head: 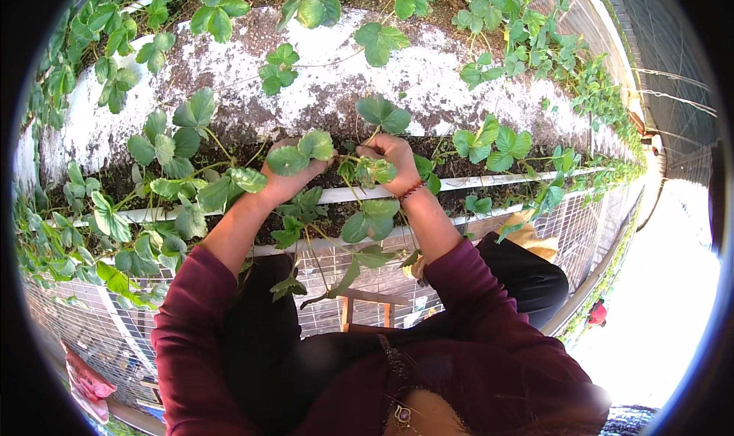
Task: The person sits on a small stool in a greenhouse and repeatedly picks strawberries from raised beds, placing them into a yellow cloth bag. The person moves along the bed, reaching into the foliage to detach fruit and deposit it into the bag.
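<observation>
Both my hands are at the base of a strawberry plant (pixel 375 171) in the narrow soil strip before me. My left hand (pixel 292 169) comes in from the left, partly behind a green leaf (pixel 315 145), its fingertips close to the plant's stems. On the right, my right hand (pixel 390 155), with a beaded bracelet (pixel 412 190) at the wrist, has thumb and fingers pinched together at a thin stem under a leaf pair (pixel 383 115). Whether my left fingers hold a stem is hidden. Broad strawberry leaves (pixel 371 221) hang below my hands.
A white, dirt-stained surface (pixel 424 52) curves behind the plants. White rails (pixel 355 194) run along the soil strip, above wire mesh (pixel 327 270). Below stands a small wooden frame (pixel 373 297). A reddish plastic bag (pixel 89 384) lies at lower left; a yellowish cloth or sack (pixel 530 238) is on the right.
</observation>
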A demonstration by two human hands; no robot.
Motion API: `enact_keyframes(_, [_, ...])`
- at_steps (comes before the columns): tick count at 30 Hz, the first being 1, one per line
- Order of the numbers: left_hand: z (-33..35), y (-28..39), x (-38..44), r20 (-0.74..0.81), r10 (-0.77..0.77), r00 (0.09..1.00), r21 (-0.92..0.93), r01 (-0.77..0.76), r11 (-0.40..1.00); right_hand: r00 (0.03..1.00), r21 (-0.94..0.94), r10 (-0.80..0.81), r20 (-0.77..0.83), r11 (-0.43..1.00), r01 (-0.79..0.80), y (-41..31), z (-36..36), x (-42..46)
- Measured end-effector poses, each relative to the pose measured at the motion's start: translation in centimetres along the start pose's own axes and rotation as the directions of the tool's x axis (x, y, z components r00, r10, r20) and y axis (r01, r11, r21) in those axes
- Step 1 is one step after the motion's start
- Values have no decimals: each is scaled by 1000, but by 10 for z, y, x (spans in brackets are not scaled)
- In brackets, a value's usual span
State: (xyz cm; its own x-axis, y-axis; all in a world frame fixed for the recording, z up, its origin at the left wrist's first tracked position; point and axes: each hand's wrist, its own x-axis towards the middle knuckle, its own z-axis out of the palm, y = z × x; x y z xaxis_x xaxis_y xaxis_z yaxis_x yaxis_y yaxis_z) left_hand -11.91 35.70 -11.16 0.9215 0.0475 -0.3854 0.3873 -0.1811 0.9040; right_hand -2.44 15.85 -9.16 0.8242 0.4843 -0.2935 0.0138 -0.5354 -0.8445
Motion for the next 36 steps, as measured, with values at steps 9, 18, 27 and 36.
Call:
enact_keyframes(9, [-7,34,-8,-33,46,998,136,-41,990,975,400,56,215,906,-140,11,-16,-3])
enact_keyframes(18, [-4,25,-4,-81,-10,997,263,31,964,842,-31,-297,450,937,348,-7,-15,22])
enact_keyframes(27, [-5,24,-3,-47,79,996,231,-66,971,828,-220,-481,289,808,547,-17,-10,16])
enact_keyframes(36, [-5,24,-5,-69,115,991,271,-92,958,950,-230,-242,197,931,285,-5,-4,15])
